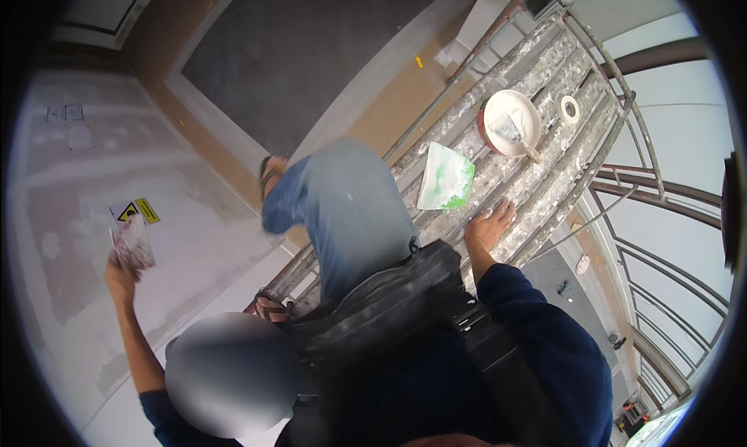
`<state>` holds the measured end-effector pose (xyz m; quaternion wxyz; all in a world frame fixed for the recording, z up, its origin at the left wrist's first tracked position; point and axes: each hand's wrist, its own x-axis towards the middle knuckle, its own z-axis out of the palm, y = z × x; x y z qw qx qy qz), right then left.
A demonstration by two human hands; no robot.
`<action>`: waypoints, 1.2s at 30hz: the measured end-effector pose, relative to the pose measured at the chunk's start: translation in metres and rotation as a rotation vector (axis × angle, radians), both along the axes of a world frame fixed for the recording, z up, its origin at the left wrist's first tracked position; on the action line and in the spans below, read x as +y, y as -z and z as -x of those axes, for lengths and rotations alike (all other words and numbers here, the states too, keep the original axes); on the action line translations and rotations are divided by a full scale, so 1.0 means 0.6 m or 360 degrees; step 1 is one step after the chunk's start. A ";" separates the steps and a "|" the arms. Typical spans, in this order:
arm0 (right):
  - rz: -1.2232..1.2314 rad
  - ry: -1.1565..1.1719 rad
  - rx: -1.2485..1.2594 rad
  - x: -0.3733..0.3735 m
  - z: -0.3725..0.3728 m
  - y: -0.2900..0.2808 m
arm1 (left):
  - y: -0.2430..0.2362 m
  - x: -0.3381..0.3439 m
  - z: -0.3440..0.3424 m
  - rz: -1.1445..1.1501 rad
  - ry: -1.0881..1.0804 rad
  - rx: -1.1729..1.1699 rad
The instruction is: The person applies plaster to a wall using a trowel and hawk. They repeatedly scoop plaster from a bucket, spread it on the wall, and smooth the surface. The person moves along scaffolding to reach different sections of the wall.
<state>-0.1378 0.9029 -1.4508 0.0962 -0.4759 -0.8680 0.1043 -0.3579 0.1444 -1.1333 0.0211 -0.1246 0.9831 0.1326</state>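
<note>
My left hand (pixel 122 278) grips a flat, pale tool (pixel 132 243) with reddish smears, held at the pale wall panel (pixel 70 182) beside a yellow-and-black label (pixel 147 210). My right hand (pixel 489 226) rests open on the spattered scaffold planks (pixel 545 175), fingers spread. Just above it lies a green square board (pixel 447 175) coated with white compound. Farther up the planks, a red bucket (pixel 490 136) holds cream compound, with a putty knife (pixel 510 132) lying in it. A white ring, perhaps tape (pixel 569 109), lies to its right.
Scaffold rails (pixel 622 89) border the planks, with a lower floor (pixel 568 291) visible below at right. My bent jeans leg (pixel 350 206) and sandaled feet are at centre. A dark panel (pixel 288 58) with a brown border fills the upper middle. Curved window frames (pixel 661 276) line the right side.
</note>
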 end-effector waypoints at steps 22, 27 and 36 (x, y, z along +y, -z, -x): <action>-0.0014 -0.0068 0.0418 0.100 -0.053 0.048 | 0.554 0.160 -0.363 -0.1405 -0.1473 0.0031; 0.0057 -0.0015 0.0421 0.096 -0.041 0.045 | 0.501 0.226 -0.185 -0.1604 -0.1049 0.0056; 0.0101 0.0163 0.0836 0.100 -0.005 0.021 | 0.383 0.612 0.221 -0.1972 0.0000 0.0106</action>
